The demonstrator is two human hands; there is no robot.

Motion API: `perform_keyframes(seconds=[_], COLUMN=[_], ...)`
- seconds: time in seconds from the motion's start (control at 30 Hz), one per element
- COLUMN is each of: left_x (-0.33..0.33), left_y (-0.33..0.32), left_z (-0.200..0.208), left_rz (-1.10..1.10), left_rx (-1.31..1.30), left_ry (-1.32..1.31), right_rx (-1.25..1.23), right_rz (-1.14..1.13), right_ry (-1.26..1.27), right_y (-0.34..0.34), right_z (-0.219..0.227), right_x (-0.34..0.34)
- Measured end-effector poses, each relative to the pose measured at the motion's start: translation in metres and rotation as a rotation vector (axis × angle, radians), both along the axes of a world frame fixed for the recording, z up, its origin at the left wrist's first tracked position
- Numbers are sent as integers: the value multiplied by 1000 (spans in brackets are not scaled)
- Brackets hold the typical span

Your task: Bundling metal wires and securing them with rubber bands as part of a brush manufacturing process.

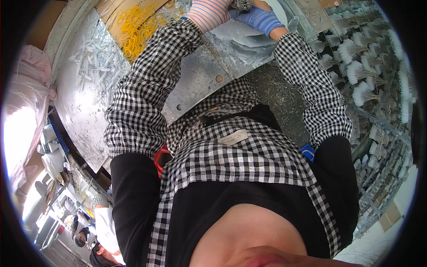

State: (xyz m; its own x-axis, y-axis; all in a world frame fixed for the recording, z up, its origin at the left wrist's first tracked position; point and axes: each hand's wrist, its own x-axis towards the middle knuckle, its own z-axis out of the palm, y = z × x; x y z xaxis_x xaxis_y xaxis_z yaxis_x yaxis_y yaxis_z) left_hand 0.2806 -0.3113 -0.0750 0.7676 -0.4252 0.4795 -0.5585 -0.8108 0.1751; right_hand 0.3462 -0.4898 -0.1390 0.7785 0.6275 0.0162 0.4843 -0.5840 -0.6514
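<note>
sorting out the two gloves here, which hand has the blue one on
The right hand wears the blue glove, at the top edge right of centre. The left hand beside it has a pink and white striped one instead.

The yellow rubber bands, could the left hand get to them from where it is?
Probably yes. The yellow rubber bands lie in an open pile on the metal table, just left of the left hand in its striped glove, with nothing between them.

Left hand (pixel 209 13) in pink striped glove, right hand (pixel 260 18) in blue glove, both on clear plastic sheets (pixel 249 38) at the top edge. Yellow rubber bands (pixel 138 26) lie just left; white bristle bundles (pixel 360 71) stand right.
</note>
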Motion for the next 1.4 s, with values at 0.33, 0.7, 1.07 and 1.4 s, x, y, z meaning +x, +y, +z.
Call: perform_keyframes(seconds=[0.33,0.7,1.07,1.4], left_x=[3,-68,-282,-348], left_y=[-2,21,14,2], left_z=[0,44,31,-9], left_rz=[16,254,57,567], left_rx=[-8,-120,-282,-680], left_ry=[6,-47,-65,47], right_rx=[190,290,609,121], right_rz=[-39,-79,282,488], right_ry=[9,514,779,86], right_y=[-6,-19,35,69], right_z=[-6,88,78,-5], right_x=[-1,-70,-153,-176])
